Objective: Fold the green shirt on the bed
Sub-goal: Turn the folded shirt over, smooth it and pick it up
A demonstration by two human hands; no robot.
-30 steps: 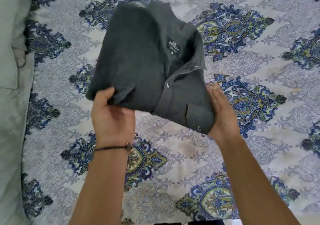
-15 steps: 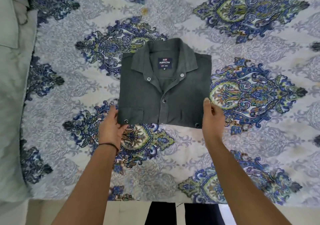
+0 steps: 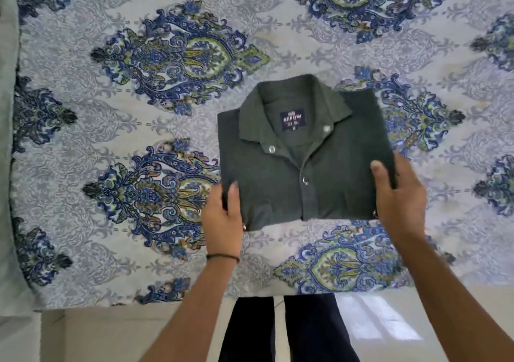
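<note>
Looked like a home bedroom: bed (image 3: pixel 83 222) covered with blue-green paisley bedsheet (image 3: pixel 172 55), pale tiled floor (image 3: pixel 375 328) along its near edge.

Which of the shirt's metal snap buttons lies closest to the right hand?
The snap at the shirt's near right corner: it sits right against the right hand. The other snaps lie on the collar, the centre strip and the left corner.

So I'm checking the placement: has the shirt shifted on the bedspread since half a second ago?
Yes. The shirt now lies to the right of the blue medallion it earlier overlapped.
</note>
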